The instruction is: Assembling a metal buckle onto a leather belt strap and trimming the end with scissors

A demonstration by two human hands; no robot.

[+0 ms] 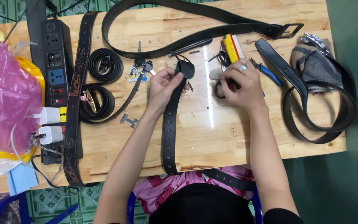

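A black leather belt [170, 124] with a row of punched holes runs down the middle of the wooden table [212, 132] and over its near edge. My left hand [164, 85] pinches the belt near its folded-over upper end. My right hand [239, 83], with a ring on one finger, rests just to the right, closed on a small dark tool or part [219, 89] that its fingers mostly hide. Scissors [222, 56] and a yellow utility knife [231, 47] lie just beyond it.
Two coiled belts [104, 64] [98, 101] lie at the left beside a long brown belt [74, 108] and a black power strip [54, 62] with white chargers. A long black belt [195, 18] loops along the far edge. Blue pliers [268, 70], another belt [311, 108] and a pink bag [5, 95] flank the work.
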